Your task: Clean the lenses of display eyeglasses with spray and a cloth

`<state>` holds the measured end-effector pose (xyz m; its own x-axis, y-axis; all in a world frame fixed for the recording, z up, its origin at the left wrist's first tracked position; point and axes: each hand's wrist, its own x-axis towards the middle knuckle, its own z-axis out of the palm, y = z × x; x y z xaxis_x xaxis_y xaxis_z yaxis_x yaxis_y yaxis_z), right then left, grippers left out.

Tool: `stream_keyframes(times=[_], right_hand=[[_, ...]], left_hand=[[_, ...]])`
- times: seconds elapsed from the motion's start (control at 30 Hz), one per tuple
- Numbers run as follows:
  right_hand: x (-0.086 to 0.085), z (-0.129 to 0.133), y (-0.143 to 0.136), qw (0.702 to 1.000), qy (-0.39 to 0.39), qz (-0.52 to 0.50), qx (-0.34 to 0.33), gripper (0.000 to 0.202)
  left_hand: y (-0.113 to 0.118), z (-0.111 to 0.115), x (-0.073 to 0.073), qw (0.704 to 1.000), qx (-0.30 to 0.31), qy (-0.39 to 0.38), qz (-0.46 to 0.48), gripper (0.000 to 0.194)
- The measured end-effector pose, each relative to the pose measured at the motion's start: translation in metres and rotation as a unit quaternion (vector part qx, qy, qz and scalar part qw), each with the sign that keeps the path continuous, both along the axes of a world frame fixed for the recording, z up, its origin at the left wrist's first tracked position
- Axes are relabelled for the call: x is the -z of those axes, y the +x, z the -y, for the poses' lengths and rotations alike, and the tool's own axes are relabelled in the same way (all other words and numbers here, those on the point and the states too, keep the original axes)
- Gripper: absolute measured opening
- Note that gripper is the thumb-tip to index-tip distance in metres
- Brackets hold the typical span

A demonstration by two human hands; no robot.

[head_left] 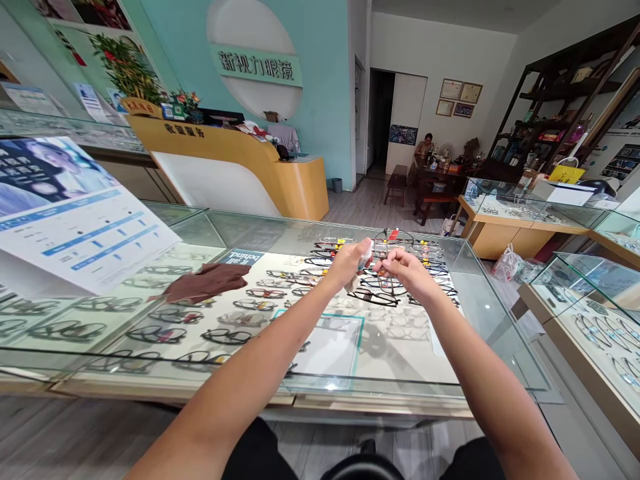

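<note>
Over the glass display counter point(400, 370), my two hands are close together. My right hand point(407, 272) is closed, its fingertips pinching a thin-rimmed pair of eyeglasses point(395, 235) with a red tag on a lens. My left hand point(347, 265) is curled around a small whitish thing point(367, 255), perhaps a wipe or cloth; most of it hides behind the fingers. It is beside the eyeglasses, and I cannot tell whether it touches them. Below both hands lie rows of other eyeglass frames point(373, 297).
A brown cloth point(206, 283) lies on the counter to the left, near a standing desk calendar point(75, 213). A teal-edged white sheet point(325, 343) shows in front. More display cases point(590, 327) stand at right. A person point(424, 150) sits at a far table.
</note>
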<state>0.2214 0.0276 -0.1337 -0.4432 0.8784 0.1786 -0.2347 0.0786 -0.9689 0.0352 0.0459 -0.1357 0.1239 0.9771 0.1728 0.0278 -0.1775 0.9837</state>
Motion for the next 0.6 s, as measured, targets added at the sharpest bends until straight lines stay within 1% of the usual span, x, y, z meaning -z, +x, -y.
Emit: stream_keyframes(times=[0.17, 0.33, 0.43, 0.6], right_hand=[[-0.0029, 0.0037, -0.0004, 1.0, 0.005, -0.002, -0.01, 0.051], [-0.0074, 0.002, 0.0048, 0.999, -0.002, -0.034, -0.008, 0.051], [-0.0069, -0.0001, 0.0064, 0.999, -0.001, -0.041, -0.005, 0.051], [-0.0035, -0.0001, 0.0034, 0.999, 0.003, -0.034, -0.013, 0.05]], left_hand=[[-0.0008, 0.0014, -0.0009, 1.0, -0.011, 0.013, -0.018, 0.071], [0.0012, 0.0033, -0.003, 0.999, 0.011, 0.014, -0.028, 0.074], [0.003, 0.0047, -0.0033, 0.999, 0.026, 0.013, -0.033, 0.075], [0.0028, 0.0055, -0.002, 0.999, 0.028, 0.004, -0.039, 0.073]])
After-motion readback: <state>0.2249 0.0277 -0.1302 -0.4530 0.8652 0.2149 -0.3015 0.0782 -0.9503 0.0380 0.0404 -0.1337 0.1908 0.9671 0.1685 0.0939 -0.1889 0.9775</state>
